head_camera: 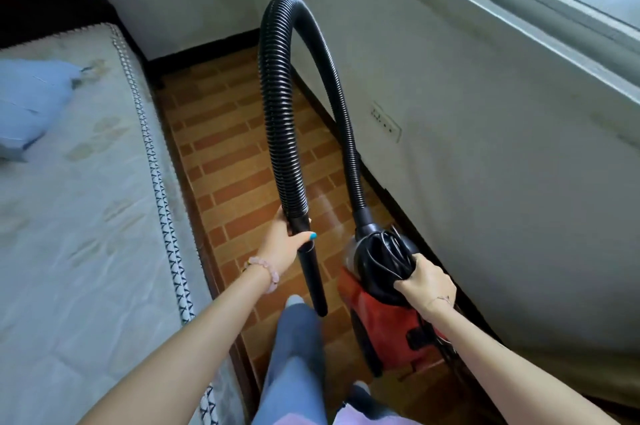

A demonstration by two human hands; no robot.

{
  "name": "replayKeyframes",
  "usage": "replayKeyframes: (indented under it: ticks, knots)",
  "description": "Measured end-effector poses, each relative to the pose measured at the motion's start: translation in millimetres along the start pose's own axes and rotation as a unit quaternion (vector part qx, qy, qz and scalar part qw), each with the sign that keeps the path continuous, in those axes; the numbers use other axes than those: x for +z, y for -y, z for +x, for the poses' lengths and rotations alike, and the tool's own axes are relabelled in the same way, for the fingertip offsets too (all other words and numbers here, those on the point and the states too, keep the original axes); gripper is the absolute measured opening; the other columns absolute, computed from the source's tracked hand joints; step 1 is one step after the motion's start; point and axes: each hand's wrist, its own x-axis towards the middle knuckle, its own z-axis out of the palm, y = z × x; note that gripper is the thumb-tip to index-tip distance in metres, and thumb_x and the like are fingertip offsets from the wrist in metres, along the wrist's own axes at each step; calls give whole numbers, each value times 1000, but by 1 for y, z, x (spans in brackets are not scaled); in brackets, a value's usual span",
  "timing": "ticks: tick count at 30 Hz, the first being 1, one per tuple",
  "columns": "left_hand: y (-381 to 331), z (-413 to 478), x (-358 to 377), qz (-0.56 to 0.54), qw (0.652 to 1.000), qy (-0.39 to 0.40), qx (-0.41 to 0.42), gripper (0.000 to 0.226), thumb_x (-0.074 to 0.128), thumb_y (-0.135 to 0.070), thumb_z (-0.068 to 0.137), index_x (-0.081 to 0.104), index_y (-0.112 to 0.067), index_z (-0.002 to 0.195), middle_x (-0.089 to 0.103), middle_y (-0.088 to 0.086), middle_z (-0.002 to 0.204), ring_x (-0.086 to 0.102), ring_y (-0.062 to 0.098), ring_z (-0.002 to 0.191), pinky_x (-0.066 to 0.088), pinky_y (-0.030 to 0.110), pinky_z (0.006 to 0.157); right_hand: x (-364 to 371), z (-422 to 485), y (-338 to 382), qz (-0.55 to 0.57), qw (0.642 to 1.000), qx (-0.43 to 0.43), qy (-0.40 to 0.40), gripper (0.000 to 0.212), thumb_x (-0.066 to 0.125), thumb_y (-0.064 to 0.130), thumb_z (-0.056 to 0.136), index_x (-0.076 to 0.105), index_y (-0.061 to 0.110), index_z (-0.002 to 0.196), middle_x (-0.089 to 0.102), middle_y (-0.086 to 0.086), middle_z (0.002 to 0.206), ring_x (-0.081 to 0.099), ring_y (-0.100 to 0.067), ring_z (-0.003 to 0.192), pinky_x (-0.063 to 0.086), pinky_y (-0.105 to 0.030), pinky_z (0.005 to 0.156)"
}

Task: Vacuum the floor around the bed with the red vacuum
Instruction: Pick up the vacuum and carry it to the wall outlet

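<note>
Setup step: L hand curled round hose, R hand gripping vacuum top, beside bed; next prob. nozzle down to floor.

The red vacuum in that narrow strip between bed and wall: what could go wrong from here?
The gap is tight: the red vacuum, gripped at its black top by the right hand, might bump the wall or bed. The hose arches high and could swing into the wall. Its free end, held by the left hand, hangs by the person's knee and might knock it.
</note>
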Motion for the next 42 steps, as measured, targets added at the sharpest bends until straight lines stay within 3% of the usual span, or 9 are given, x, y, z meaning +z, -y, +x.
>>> replayKeyframes:
  ticks: [7, 10, 19, 23, 26, 32, 36, 39, 42]
  knots:
    - [-13, 103, -59, 2, 1000, 11, -26, 32, 67, -5, 84, 53, -12, 112, 63, -3, 101, 59, 12, 92, 42, 19, 77, 2, 73, 84, -14, 1000, 10, 22, 38, 65, 34, 67, 53, 24, 101, 68, 1, 95, 65, -25, 90, 50, -30, 74]
    - [-18, 146, -78, 12, 999, 31, -31, 29, 66, -7, 85, 51, -17, 109, 63, -4, 103, 59, 14, 96, 42, 25, 84, 2, 105, 119, -15, 999, 13, 25, 41, 66, 33, 70, 52, 24, 107, 68, 1, 98, 63, -25, 95, 47, -30, 75]
    - [-35, 254, -105, 35, 998, 11, -60, 39, 68, -11, 84, 54, -15, 120, 64, -4, 110, 58, 16, 102, 39, 27, 85, 0, 202, 185, 8, 999, 22, 40, 35, 66, 29, 71, 51, 19, 101, 66, 0, 89, 62, -25, 83, 38, -26, 62]
    - [-37, 311, -104, 39, 997, -18, -70, 37, 68, -9, 83, 57, -15, 118, 64, -5, 104, 60, 15, 97, 42, 23, 76, 9, 259, 206, 8, 998, 24, 54, 37, 66, 29, 70, 48, 20, 101, 66, 0, 92, 63, -26, 85, 38, -26, 62]
    - [-29, 363, -96, 17, 996, -29, -84, 37, 65, -6, 86, 56, -12, 121, 62, -4, 103, 57, 12, 92, 40, 16, 70, 31, 312, 218, -5, 996, 30, 81, 37, 65, 29, 73, 43, 19, 102, 66, 0, 95, 64, -25, 86, 38, -25, 61]
    - [21, 463, -81, -19, 993, -47, -104, 40, 65, -4, 86, 55, -11, 123, 63, -6, 105, 59, 12, 100, 41, 23, 85, 99, 413, 234, -22, 993, 52, 104, 49, 67, 29, 78, 44, 17, 119, 67, -2, 96, 66, -25, 87, 51, -31, 66]
    - [58, 518, -69, -28, 993, -62, -101, 34, 65, -3, 85, 58, -10, 118, 63, -7, 99, 58, 9, 93, 39, 17, 78, 144, 470, 233, -40, 991, 43, 117, 57, 66, 28, 83, 39, 16, 131, 67, -4, 102, 66, -26, 91, 52, -32, 67]
    - [84, 554, -59, -16, 992, -73, -97, 33, 66, -4, 84, 59, -9, 116, 63, -2, 104, 58, 14, 101, 38, 24, 84, 174, 501, 231, -38, 990, 59, 119, 58, 65, 25, 85, 37, 16, 136, 66, -5, 110, 65, -28, 98, 50, -33, 72]
    - [107, 587, -54, -8, 992, -81, -96, 34, 67, -6, 84, 60, -9, 117, 64, 0, 110, 59, 17, 107, 39, 26, 87, 203, 526, 232, -32, 991, 64, 112, 51, 65, 22, 85, 41, 16, 130, 65, -5, 109, 65, -27, 97, 47, -30, 68]
